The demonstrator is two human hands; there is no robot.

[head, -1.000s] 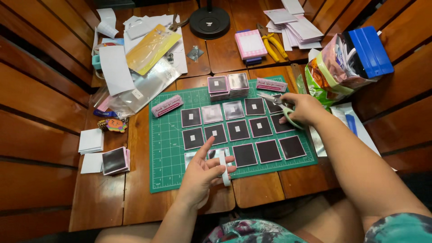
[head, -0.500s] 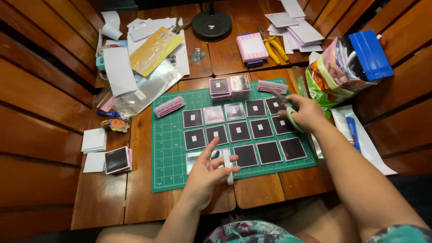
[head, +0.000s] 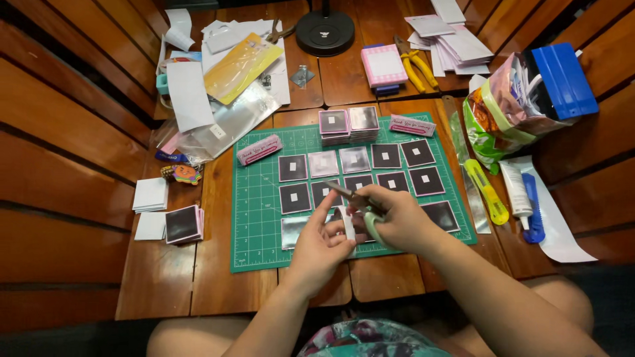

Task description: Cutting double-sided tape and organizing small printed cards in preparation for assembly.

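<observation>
We are pinching a narrow white strip between the fingers of our left hand, holding it nearly upright with its long axis running near to far. Our right hand is gripping a pair of scissors, the fingers clenched through pale green handles and the blades pointing far-left, crossing just above the strip's far end. So the strip is lying immediately left of the right hand, both hands meeting over the near edge of the green cutting mat. Rows of dark square cards are spreading across the mat beyond, with a yellow utility knife lying to the right on the wooden surface.
</observation>
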